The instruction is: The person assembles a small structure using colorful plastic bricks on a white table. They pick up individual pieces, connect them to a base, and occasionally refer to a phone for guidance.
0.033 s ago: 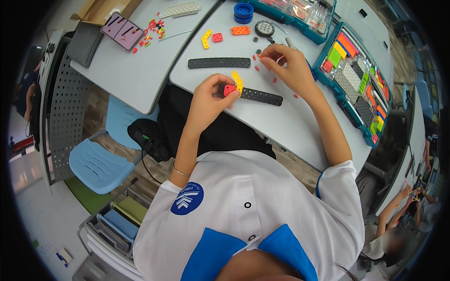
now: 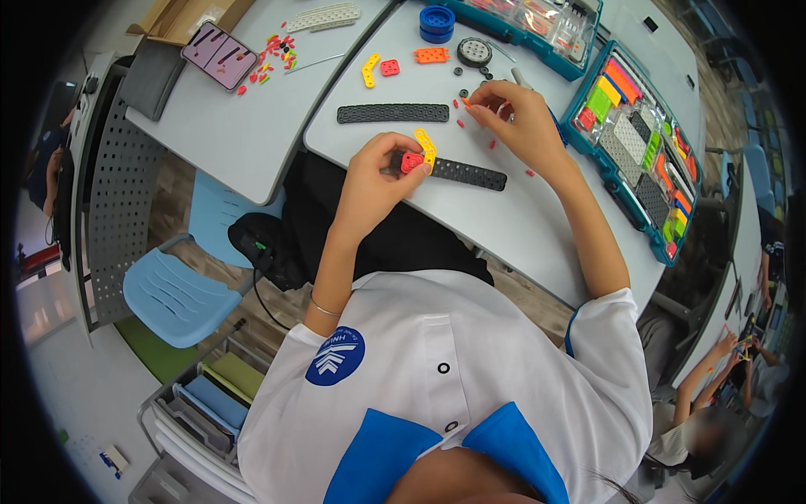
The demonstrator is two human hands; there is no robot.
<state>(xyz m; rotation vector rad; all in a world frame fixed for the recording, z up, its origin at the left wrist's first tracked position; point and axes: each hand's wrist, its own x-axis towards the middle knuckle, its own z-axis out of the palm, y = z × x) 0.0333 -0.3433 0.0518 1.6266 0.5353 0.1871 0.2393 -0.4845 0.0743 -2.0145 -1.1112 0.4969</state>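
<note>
My left hand [image 2: 374,172] is closed around one end of a black perforated beam [image 2: 470,174], hiding that end. On the beam near my thumb sit a red connector plate [image 2: 410,162] and a yellow angled beam [image 2: 426,146], which slants up past my fingers. Further right, my right hand [image 2: 516,118] pinches a small orange pin [image 2: 467,103] between thumb and fingertips, just over the tabletop. Several small red pins [image 2: 460,123] lie around and below it. A second black perforated beam [image 2: 392,112] rests on the table beyond my left hand.
Beyond lie another yellow angled beam [image 2: 369,70], a red plate [image 2: 389,68], an orange piece [image 2: 431,55], blue wheel rims [image 2: 436,23] and a black-tyred wheel [image 2: 474,52]. An open teal parts case [image 2: 625,189] borders the right side. A phone [image 2: 220,56] lies on the left table.
</note>
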